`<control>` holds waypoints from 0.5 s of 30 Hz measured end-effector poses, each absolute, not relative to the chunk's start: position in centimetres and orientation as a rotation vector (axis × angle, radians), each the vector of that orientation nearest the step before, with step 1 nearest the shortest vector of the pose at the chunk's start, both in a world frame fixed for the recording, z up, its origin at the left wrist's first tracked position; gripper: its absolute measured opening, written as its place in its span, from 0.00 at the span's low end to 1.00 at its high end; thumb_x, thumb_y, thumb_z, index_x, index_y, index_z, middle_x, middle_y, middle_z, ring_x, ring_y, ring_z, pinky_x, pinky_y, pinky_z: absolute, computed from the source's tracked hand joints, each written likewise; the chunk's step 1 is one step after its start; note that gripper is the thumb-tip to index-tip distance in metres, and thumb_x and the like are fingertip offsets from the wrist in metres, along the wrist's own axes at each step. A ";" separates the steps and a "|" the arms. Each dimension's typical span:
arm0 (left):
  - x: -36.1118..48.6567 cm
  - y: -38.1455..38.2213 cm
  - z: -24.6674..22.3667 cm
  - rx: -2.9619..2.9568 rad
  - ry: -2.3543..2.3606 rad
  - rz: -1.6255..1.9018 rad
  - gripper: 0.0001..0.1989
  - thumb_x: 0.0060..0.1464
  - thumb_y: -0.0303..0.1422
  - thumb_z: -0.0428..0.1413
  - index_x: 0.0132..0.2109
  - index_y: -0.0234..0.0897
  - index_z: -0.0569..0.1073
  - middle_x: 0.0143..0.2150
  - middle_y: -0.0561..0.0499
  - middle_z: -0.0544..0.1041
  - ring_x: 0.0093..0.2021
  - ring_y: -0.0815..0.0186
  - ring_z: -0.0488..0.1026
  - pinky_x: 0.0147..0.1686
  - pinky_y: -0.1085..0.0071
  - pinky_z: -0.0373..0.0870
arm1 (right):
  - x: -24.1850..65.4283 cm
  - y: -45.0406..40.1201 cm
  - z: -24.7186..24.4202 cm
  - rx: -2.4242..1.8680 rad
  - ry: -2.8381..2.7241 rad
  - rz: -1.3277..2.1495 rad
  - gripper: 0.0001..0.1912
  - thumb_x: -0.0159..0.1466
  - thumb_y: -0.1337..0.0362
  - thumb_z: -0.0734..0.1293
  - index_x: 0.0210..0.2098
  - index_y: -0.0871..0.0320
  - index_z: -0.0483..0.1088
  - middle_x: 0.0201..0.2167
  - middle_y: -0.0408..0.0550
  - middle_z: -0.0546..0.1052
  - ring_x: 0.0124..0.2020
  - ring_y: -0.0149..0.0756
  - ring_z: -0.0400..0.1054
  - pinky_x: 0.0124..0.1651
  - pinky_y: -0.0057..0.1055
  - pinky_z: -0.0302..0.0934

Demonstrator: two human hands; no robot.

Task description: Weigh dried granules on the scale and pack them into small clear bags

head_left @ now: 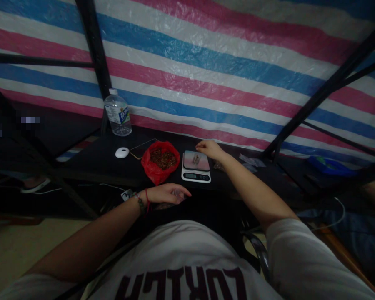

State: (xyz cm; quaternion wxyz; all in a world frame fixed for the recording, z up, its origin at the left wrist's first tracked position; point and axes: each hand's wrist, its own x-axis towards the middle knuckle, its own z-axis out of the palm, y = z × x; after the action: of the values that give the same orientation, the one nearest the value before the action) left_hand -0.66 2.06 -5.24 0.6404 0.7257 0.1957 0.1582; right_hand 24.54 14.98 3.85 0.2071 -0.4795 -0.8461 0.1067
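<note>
A white digital scale (196, 176) sits on the dark table, with a small clear packet (196, 158) on its plate. To its left lies an open red plastic bag (153, 172) holding brown dried pieces (164, 159). My right hand (208, 148) is at the plate's upper right edge, fingertips pressed together; whatever they hold, if anything, is too small to make out. In front of the red bag, my left hand (169, 193) holds a crumpled clear plastic bag (177, 194) against its palm. A filled clear bag (218, 165) lies partly behind my right forearm.
A clear bottle (119, 114) stands at the table's back left, near a white round object (122, 152) with a cable. Flat clear bags (252, 161) lie right of my right forearm. Black metal bars (97, 58) frame both sides before a striped sheet (187, 75).
</note>
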 end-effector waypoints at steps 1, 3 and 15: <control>-0.7 2.0 -5.2 1.656 0.447 0.359 0.23 0.49 0.36 0.62 0.53 0.38 0.73 0.34 0.53 0.70 0.34 0.72 0.65 0.36 0.76 0.64 | 24.3 15.0 4.0 -1.330 -2.356 0.313 0.10 0.62 0.65 0.65 0.39 0.61 0.77 0.35 0.49 0.80 0.34 0.34 0.73 0.38 0.27 0.62; -0.7 2.0 -5.1 1.648 0.439 0.356 0.23 0.49 0.36 0.61 0.53 0.38 0.73 0.34 0.53 0.70 0.34 0.71 0.65 0.36 0.75 0.64 | 23.8 15.2 4.3 -1.310 -2.361 0.344 0.11 0.63 0.65 0.64 0.41 0.61 0.77 0.35 0.48 0.80 0.34 0.34 0.73 0.39 0.28 0.63; -0.8 2.0 -4.9 1.594 0.448 0.375 0.28 0.46 0.36 0.64 0.56 0.39 0.70 0.36 0.54 0.68 0.36 0.71 0.65 0.37 0.74 0.64 | 21.0 16.0 4.5 -1.224 -2.357 0.403 0.08 0.58 0.66 0.70 0.37 0.61 0.77 0.32 0.46 0.80 0.32 0.32 0.73 0.36 0.25 0.62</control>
State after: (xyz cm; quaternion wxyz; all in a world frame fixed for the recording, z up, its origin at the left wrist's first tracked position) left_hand -0.77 2.02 -4.94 0.6608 0.7048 0.1980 0.1658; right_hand 20.95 16.04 4.46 0.2258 -0.4439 -0.8548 0.1462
